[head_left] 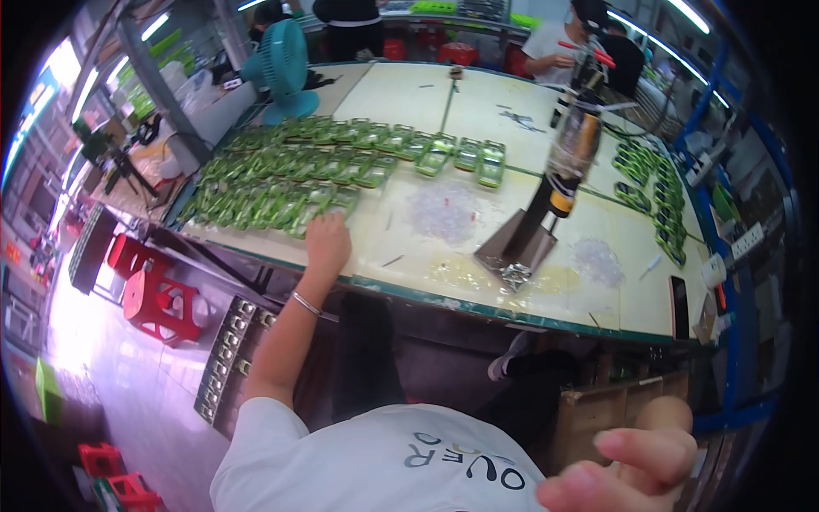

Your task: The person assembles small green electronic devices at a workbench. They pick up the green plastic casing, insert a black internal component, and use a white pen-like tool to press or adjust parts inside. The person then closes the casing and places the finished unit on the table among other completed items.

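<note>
My left hand [328, 242] reaches over the near edge of the worktable, its fingers bent down onto a green plastic car body [341, 201] at the front of a large group. The fingertips are partly hidden behind the hand. Rows of similar green car bodies [281, 171] with clear and silvery parts spread to the left and back. Close to the camera at lower right, my right hand [636, 461] is raised off the table. Its fingers are loosely curled and apart, with nothing visible in them.
A metal-based stand [516, 247] holds a yellow-and-black tool upright. Small clear pieces lie in piles [444, 212] beside it. More green pieces [665, 196], a phone [678, 307], a teal fan [286, 72], red stools [162, 303] and a tray of parts [223, 358] surround me. A co-worker [550, 51] sits opposite.
</note>
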The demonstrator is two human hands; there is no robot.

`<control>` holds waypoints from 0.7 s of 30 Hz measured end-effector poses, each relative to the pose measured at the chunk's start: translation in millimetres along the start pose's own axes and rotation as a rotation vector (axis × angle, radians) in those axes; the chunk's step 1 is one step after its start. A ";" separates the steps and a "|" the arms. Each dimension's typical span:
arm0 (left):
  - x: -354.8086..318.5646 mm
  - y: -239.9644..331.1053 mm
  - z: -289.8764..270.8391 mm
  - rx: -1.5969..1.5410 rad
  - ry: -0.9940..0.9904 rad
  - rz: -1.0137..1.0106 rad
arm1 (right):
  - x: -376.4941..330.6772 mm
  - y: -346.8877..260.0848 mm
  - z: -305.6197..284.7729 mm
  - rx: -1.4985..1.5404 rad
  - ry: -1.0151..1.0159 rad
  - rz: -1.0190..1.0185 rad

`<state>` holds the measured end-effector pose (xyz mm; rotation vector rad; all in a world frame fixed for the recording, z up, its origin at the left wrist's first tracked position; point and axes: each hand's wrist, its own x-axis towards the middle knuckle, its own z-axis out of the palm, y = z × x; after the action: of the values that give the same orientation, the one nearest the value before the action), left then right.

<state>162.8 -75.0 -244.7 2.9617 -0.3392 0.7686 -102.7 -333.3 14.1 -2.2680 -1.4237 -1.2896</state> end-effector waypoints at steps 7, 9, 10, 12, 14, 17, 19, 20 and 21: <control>-56.5 3.7 -35.4 -0.556 0.114 -0.136 | 36.6 -33.7 50.3 0.208 0.155 0.512; -76.2 12.4 -50.0 -0.818 0.061 -0.293 | 50.4 -59.0 77.7 0.100 0.442 0.794; -83.2 22.5 -62.8 -0.912 0.016 -0.272 | 50.7 -64.2 82.1 0.057 0.525 0.849; -96.1 35.9 -78.4 -1.041 0.015 -0.267 | 27.2 -46.3 68.2 0.180 0.438 0.559; -103.6 51.5 -92.9 -1.125 0.030 -0.248 | -6.0 -26.9 49.3 0.466 0.298 0.307; -120.4 66.8 -103.9 -1.303 -0.049 -0.216 | -55.9 -30.6 66.0 0.732 0.082 0.528; -131.7 81.3 -107.4 -1.398 -0.157 -0.129 | -101.4 -48.4 132.2 0.801 0.085 1.056; -134.7 90.8 -112.3 -1.438 -0.232 -0.064 | -113.3 -52.0 160.4 0.962 0.209 1.268; -137.9 98.6 -117.4 -1.407 -0.313 0.037 | -135.5 -59.1 181.3 1.316 0.382 1.438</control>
<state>-32.6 -130.4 -208.8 1.6897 -0.6070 -0.0481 -68.4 -292.3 -213.7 -1.2580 -0.0557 -0.0904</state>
